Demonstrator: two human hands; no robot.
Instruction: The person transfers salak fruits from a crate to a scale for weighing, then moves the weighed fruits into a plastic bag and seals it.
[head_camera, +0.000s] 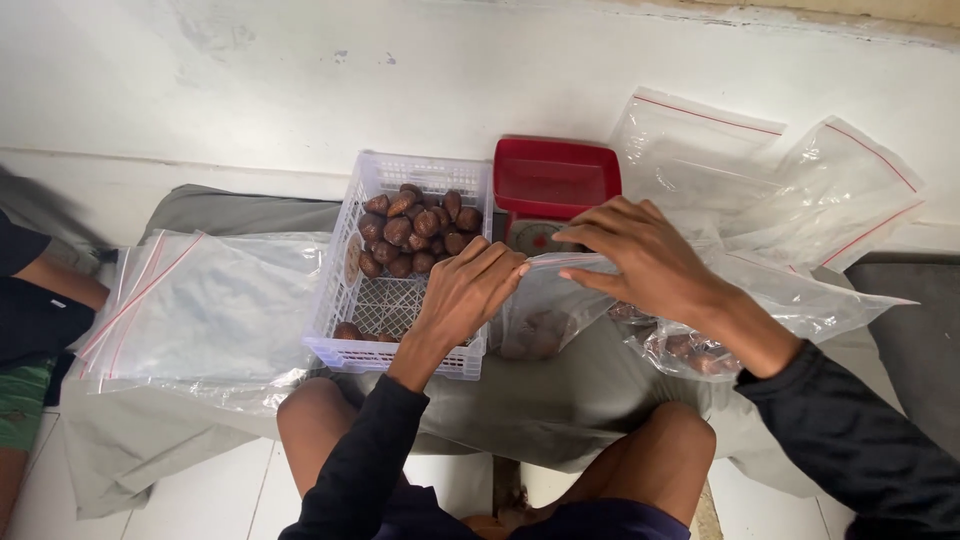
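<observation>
A home-style floor setup for packing fruit is suggested by the tiled floor (215, 490), a plain white wall (300, 80), a small red kitchen scale (553, 190) and stacked zip bags (190, 305) (nothing industrial).

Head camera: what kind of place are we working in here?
Probably a home or small informal fruit-packing spot on the floor: a white basket of brown scaly fruit, a red-trayed weighing scale, and stacks of clear zip bags on a grey cloth against a white wall.
</observation>
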